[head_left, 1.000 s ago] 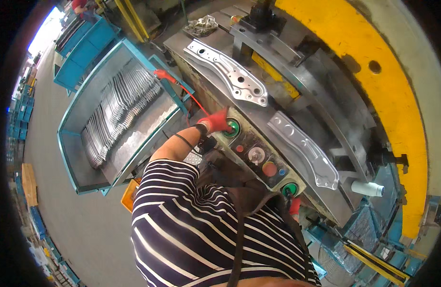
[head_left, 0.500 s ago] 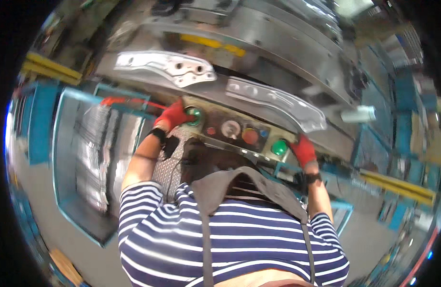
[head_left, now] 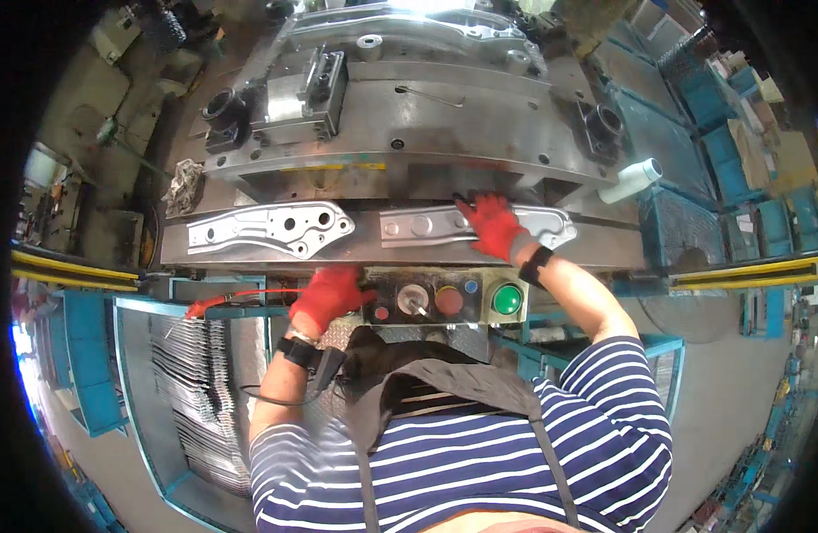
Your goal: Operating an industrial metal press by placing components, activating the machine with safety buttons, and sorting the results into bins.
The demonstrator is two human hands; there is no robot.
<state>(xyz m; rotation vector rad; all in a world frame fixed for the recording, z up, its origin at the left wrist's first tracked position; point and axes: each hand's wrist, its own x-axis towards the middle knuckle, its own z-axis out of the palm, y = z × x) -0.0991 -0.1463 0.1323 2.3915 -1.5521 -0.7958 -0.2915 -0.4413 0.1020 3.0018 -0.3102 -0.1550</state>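
Note:
My right hand (head_left: 493,226), in a red glove, lies over a stamped metal part (head_left: 423,226) on the press's front ledge. Its fingers are spread across the part's middle and partly past its far edge. To the left rests a second stamped part (head_left: 276,228), with round holes, touched by neither hand. My left hand (head_left: 331,298), also red-gloved, is at the left end of the control panel (head_left: 396,289), fingers stretched rightward. It hides the green button there. The right-hand green button (head_left: 506,299) is uncovered.
Behind the ledge rises a heavy steel die (head_left: 480,124). A blue-framed bin (head_left: 142,417) holding stacked metal parts (head_left: 191,391) stands at left. Yellow bars (head_left: 746,274) flank both sides. A white cylinder (head_left: 631,180) sits at the ledge's right end.
My right hand has left the right green button and moved up and left onto the right metal part. My left hand stays near the left button. The view has turned and levelled.

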